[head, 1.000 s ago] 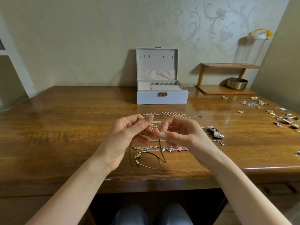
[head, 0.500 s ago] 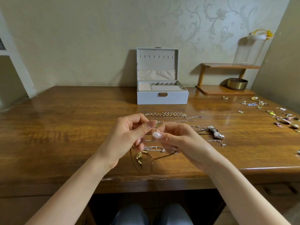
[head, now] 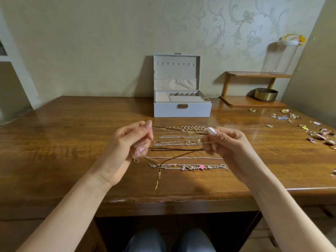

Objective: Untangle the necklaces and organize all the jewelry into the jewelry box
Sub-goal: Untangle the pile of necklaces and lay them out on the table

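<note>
Raised over the table (head: 63, 142) and well apart: left hand (head: 131, 142) and right hand (head: 231, 144), fingers curled, each pinching an end of a brown cord necklace (head: 176, 149). Cord sagging in a V between them, gold pendant (head: 158, 176) dangling near the front table edge. Underneath, roughly 5 chains (head: 179, 142) in rows. Open jewelry box (head: 181, 110) behind them by the wall. Broad stretch of wood to the left of the hands. Small loose pieces (head: 316, 133) scattered far right, some cut off at the frame edge. Exact pinch points hidden behind fingers.
</note>
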Tool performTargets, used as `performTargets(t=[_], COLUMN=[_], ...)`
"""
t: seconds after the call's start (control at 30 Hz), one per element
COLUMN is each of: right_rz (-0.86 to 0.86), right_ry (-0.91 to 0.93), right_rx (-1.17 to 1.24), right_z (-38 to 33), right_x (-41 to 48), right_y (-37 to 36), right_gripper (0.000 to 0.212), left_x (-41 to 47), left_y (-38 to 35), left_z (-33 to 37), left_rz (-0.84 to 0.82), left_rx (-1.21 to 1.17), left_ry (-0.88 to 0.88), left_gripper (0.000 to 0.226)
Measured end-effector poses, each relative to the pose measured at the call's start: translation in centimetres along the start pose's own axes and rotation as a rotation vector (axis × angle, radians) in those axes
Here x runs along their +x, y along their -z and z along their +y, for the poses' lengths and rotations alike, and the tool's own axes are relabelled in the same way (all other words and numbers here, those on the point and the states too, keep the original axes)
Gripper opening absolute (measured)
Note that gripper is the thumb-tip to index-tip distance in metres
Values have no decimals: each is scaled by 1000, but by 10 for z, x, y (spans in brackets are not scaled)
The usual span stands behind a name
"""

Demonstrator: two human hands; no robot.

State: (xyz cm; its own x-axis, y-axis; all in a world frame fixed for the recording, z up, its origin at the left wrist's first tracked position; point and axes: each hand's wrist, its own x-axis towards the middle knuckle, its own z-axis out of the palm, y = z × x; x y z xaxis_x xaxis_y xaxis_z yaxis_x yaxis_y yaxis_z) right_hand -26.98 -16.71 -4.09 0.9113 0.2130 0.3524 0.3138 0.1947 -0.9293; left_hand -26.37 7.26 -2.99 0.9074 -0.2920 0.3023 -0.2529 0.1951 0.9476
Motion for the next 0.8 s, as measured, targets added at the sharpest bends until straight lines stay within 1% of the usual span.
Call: performTargets(t=[0.17, 0.27, 0.37, 0.53, 0.7, 0.8], right_rz=[-81, -89, -24, 55, 190, 209], right_ry=[34, 31, 48, 54, 53, 44], right_rx=[177, 258, 206, 127, 24, 27], right_z=[6, 8, 9, 8, 6, 8], right_x=[-2, -1, 0, 2, 1, 0], right_y=[10, 7, 7, 5, 4, 5], right_gripper=[30, 24, 22, 22, 19, 20], left_x=[0, 0, 2, 2, 1, -1], left_y=[2, 3, 6, 5, 6, 6], left_z=[-9, -11, -14, -16, -20, -25], left_rz=[67, 38, -6, -25, -37, -75], left_rx=[-106, -157, -182, -136, -87, -54], left_ry=[24, -5, -48, -67, -38, -9], left_gripper=[28, 22, 27, 34, 40, 39])
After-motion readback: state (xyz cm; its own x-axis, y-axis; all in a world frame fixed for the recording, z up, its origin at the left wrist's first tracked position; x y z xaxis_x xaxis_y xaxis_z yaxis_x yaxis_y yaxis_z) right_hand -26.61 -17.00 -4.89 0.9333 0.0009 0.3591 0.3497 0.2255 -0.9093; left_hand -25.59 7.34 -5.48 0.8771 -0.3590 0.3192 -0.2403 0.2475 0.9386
